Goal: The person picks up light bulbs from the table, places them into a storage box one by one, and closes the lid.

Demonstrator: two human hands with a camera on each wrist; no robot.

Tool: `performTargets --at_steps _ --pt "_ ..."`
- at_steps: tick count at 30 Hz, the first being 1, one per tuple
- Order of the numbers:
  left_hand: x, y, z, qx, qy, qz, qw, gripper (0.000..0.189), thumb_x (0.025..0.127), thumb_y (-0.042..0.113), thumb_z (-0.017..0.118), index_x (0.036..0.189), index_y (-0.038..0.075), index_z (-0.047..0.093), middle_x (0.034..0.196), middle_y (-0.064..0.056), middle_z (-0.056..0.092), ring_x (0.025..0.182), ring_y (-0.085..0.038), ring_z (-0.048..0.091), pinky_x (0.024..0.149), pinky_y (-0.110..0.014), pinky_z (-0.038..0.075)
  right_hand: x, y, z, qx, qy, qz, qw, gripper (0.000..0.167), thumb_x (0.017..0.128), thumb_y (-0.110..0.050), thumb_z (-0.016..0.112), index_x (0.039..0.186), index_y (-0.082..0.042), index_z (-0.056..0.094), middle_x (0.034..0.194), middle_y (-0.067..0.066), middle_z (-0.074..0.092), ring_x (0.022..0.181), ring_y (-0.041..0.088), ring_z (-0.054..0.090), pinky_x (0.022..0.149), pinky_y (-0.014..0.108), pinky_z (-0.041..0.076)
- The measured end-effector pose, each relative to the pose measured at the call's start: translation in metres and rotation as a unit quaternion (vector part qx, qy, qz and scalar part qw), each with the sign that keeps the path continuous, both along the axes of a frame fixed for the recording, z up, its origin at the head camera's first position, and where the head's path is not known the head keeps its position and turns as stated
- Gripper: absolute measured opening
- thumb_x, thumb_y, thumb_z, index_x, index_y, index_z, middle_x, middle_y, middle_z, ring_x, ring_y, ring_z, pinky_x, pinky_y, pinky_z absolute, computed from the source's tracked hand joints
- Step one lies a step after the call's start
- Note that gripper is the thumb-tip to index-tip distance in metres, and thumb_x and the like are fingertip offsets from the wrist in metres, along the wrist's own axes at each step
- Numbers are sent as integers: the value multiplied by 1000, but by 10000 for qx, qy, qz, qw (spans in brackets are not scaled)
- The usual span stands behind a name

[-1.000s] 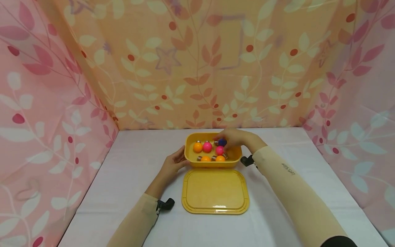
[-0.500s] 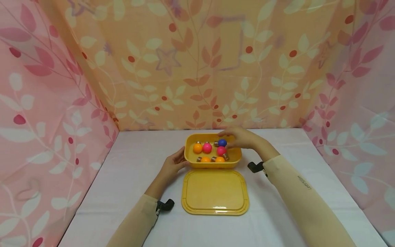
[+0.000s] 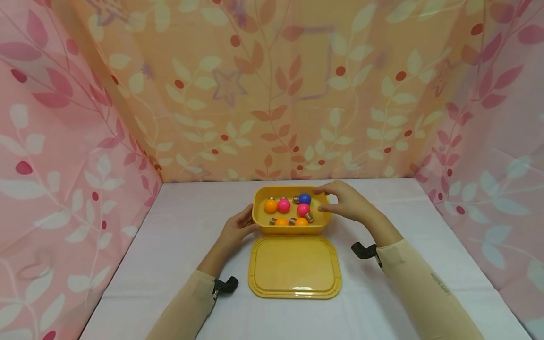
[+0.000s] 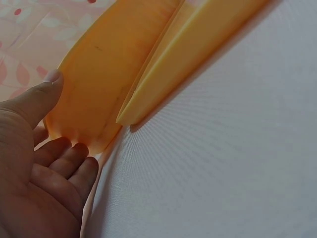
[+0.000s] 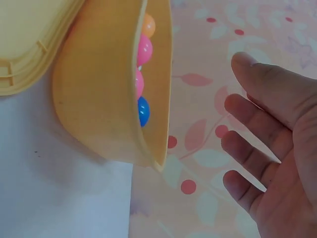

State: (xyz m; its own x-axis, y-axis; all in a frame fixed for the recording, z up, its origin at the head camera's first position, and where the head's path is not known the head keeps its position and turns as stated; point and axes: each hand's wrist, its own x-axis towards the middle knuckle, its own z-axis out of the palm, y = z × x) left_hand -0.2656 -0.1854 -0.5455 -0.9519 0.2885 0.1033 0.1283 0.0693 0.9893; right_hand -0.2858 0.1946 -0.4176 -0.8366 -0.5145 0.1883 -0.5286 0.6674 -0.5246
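Note:
My left hand [image 3: 235,229] rests against the left end of a yellow plastic box [image 3: 291,230]. In the left wrist view, its thumb [image 4: 52,82] lies at the box's edge and its fingertips touch the wall. Inside the box lie several small toy light bulbs with metallic screw bases: a blue bulb [image 3: 304,199], a pink bulb [image 3: 284,205], a second pink one and several orange ones, such as an orange bulb [image 3: 270,205]. Just over the box's right side, my right hand [image 3: 348,202] holds nothing, its thumb and fingers spread apart in the right wrist view.
A flat yellow lid [image 3: 294,269] lies on the white tablecloth [image 3: 369,302], directly in front of the box. Patterned cloth [image 3: 272,94] hangs behind the table and along both sides. Each forearm wears a beige sleeve with a black wrist camera [image 3: 364,250].
My right hand has drawn back to the right from inside the box, uncovering the blue and right-hand pink bulbs. The left hand has stayed at the box's left end.

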Motion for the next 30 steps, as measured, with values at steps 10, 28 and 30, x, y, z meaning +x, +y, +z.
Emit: performTargets --at_steps 10,28,30 --pt "1 0 1 38 21 -52 10000 82 93 18 77 162 13 31 164 -8 37 145 -24 45 107 -20 47 28 14 -13 -294 345 -544 9975 47 87 -28 85 129 -13 70 125 2 70 113 25 59 101 53 51" --pt "2 0 8 -588 -36 189 9981 77 93 20 77 160 21 38 163 -2 41 142 -24 50 111 -29 46 70 28 -47 -795 443 -1086 9899 53 87 -37 84 133 -16 68 130 -1 66 117 22 58 101 52 53" --pt "3 -1 11 -665 -61 221 9975 78 92 21 79 159 20 39 162 -3 42 141 -25 52 110 -31 47 73 28 -50 -843 412 -1089 9896 53 86 -36 85 133 -16 68 130 -1 66 118 22 58 101 52 53"
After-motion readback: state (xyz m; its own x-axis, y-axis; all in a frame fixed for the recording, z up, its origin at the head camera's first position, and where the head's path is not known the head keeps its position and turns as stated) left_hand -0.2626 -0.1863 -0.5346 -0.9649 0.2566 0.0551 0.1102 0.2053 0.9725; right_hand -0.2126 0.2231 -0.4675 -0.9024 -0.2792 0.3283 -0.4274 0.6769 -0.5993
